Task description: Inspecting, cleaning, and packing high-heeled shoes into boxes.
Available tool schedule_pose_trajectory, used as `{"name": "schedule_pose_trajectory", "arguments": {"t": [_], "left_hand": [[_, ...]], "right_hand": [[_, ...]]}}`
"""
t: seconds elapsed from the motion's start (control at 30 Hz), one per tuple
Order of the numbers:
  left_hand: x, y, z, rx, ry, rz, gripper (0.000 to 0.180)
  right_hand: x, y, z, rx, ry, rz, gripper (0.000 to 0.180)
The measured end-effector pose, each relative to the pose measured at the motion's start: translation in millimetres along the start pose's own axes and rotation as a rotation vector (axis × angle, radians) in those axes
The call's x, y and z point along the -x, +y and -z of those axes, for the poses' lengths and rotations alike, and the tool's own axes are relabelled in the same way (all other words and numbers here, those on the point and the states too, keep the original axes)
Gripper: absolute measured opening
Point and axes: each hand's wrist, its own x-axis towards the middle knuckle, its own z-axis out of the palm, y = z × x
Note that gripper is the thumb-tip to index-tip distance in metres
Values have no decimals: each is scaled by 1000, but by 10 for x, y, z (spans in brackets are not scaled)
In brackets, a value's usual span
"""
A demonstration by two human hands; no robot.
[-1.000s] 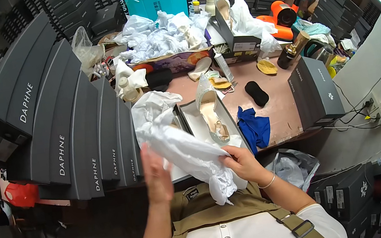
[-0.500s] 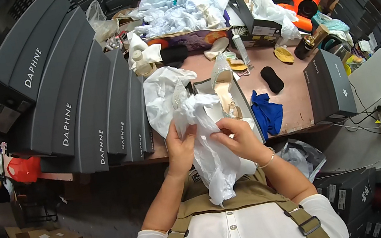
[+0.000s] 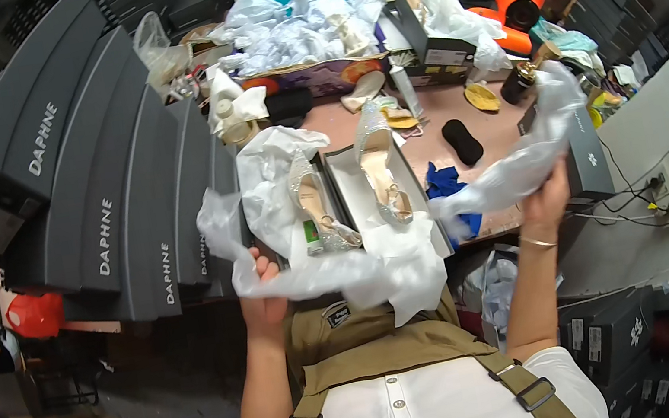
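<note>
Both hands, left hand [image 3: 259, 295] and right hand [image 3: 544, 197], pinch opposite ends of a stretched plastic bag [image 3: 409, 236], which looks light, limp, slippery, best gripped by bunched edges.

One head-worn fisheye looks steeply down, close over the person's chest and raised forearms. It faces forward across the cluttered table [image 3: 506, 129], edges bending outward.
</note>
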Motion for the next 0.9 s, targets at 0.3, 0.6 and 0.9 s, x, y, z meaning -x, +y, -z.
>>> {"name": "schedule_pose_trajectory", "arguments": {"t": [0.3, 0.6, 0.9], "left_hand": [[39, -293, -251, -189, 165, 169, 32], [99, -520, -720, -418, 208, 120, 40], [99, -832, -869, -292, 147, 317, 37]], "right_hand": [[778, 588, -89, 1490, -485, 674, 27], [731, 1338, 189, 1974, -1701, 87, 10], [409, 1653, 519, 1715, -1521, -98, 17]]}}
